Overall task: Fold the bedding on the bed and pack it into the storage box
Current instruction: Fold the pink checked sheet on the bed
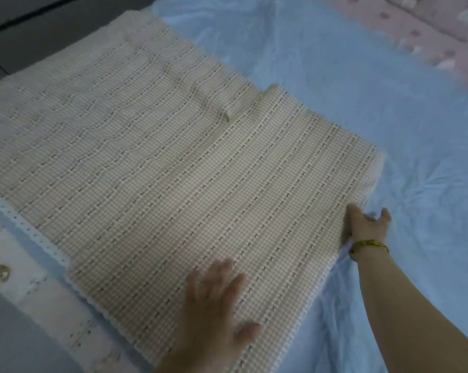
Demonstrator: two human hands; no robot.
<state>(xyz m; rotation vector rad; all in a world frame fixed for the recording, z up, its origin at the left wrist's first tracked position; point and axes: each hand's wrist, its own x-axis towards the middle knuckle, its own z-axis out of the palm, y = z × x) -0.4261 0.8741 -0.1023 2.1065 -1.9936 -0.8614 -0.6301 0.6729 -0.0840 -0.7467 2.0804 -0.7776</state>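
The bedding [173, 170] is lying part-folded on the blue sheet [362, 90]. A smooth top layer is sitting nearest me and a wrinkled layer is stretching away to the far left. I'm reading this as mid-fold: the top layer is being flattened and squared, packing isn't yet begun, and no box is showing in my view. The next move, I'm guessing, is calling for a firm hold on the right edge, so the layers can be carried over together without slipping askew. The left hand [214, 305] is pressing flat on the near part of the bedding, fingers straight and spread, grasping nothing, though it is blurring. The right hand [367, 227] is reaching out to the bedding's right edge, thumb lying on the checks and the outer finger resting on the sheet. The middle fingers are hiding from me, so I'm not able to tell whether they are hooking under the edge or lying loose. A bracelet [368, 246] is circling that wrist.
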